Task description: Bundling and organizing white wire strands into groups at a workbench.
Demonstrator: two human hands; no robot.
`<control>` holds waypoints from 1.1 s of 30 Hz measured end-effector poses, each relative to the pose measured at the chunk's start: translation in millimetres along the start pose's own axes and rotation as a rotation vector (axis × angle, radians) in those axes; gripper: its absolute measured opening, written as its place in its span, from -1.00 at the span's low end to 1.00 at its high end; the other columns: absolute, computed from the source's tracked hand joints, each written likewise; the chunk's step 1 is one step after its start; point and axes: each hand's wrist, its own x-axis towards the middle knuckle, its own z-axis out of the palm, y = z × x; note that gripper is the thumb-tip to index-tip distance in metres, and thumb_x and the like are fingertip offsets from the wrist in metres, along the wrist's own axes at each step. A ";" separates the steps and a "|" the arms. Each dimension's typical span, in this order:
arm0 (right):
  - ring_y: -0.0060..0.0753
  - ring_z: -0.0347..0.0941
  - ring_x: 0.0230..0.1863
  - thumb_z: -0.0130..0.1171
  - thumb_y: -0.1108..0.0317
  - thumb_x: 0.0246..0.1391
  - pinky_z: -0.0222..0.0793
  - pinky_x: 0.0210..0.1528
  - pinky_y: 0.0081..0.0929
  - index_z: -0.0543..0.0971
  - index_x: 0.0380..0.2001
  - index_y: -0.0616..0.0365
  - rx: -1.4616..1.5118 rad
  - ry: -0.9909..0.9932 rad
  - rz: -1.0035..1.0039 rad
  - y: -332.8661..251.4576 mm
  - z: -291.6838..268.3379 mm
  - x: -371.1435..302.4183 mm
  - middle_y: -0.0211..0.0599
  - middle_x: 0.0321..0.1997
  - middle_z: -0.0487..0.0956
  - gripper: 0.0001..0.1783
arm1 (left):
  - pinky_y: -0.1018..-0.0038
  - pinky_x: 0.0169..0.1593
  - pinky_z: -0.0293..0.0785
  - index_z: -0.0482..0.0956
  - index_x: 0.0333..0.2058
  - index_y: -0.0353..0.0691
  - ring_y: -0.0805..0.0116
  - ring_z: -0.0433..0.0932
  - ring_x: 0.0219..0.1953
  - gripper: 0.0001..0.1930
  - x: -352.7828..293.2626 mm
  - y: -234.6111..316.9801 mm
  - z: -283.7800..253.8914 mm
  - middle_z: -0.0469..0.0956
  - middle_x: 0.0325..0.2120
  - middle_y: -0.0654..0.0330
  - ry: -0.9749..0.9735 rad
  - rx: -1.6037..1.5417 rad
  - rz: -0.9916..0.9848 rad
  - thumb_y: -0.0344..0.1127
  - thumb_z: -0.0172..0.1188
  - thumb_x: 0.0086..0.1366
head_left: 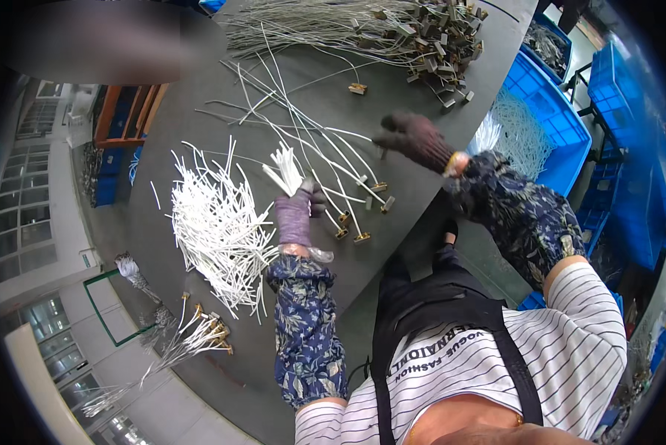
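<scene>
My left hand (296, 215), in a purple glove, is closed around a small bunch of short white sleeves (284, 172) above the dark table. Just left of it lies a loose heap of similar white sleeves (218, 226). My right hand (420, 142), in a dark maroon glove, is farther right near the table edge. Its fingers are pinched at the end of a white-sleeved wire (348, 133), and a small dark end piece shows below them. Between the hands, several sleeved wires with small brass-coloured end blocks (361, 237) lie across the tabletop.
A big pile of grey wires with metal blocks (440, 52) covers the table's far side. One block (357, 88) lies apart from it. At the near left rests a bundle of sleeved wires (210, 331). Blue crates (570, 141) with wires stand beyond the right edge.
</scene>
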 end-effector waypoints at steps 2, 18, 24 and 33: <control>-0.03 0.42 0.03 0.16 -0.15 -0.04 0.30 0.07 -0.21 0.47 -0.06 0.26 0.091 0.156 0.317 -6.0 -7.2 47.7 0.10 -0.11 0.51 -0.30 | 0.60 -0.66 0.32 0.55 -0.40 -0.35 0.49 0.38 -0.72 -0.71 -15.8 -11.1 1.7 0.50 -0.66 0.23 0.154 0.044 -0.006 -0.18 0.26 0.20; -0.27 0.48 -0.27 0.10 0.35 -0.08 0.37 -0.28 -0.38 0.55 -0.32 0.26 0.865 -0.182 0.181 -16.3 -34.0 -253.4 -0.11 -0.29 0.53 -0.75 | 0.43 -0.33 0.58 0.41 -0.25 -0.25 0.41 0.51 -0.43 -0.73 -18.9 -19.6 161.8 0.50 -0.37 0.14 -0.248 -0.754 -0.105 -0.14 0.01 0.36; -0.45 0.47 -0.53 0.14 0.32 -0.11 0.32 -0.47 -0.47 0.55 -0.55 0.24 0.674 -0.428 1.017 27.8 -61.6 -392.8 -0.27 -0.58 0.57 -0.82 | 0.31 -0.36 0.61 0.49 -0.34 -0.29 0.32 0.55 -0.47 -0.80 9.6 -17.8 155.8 0.56 -0.46 0.13 -0.127 -0.682 0.083 -0.24 0.16 0.27; -0.55 0.45 -0.58 0.27 0.35 -0.23 0.30 -0.54 -0.55 0.54 -0.60 0.22 0.723 -0.381 1.036 41.9 -66.0 -431.7 -0.32 -0.62 0.56 -0.84 | 0.26 -0.27 0.66 0.46 -0.25 -0.26 0.22 0.59 -0.35 -0.77 -2.6 91.6 111.1 0.58 -0.36 0.07 0.086 -0.574 0.369 -0.22 0.16 0.27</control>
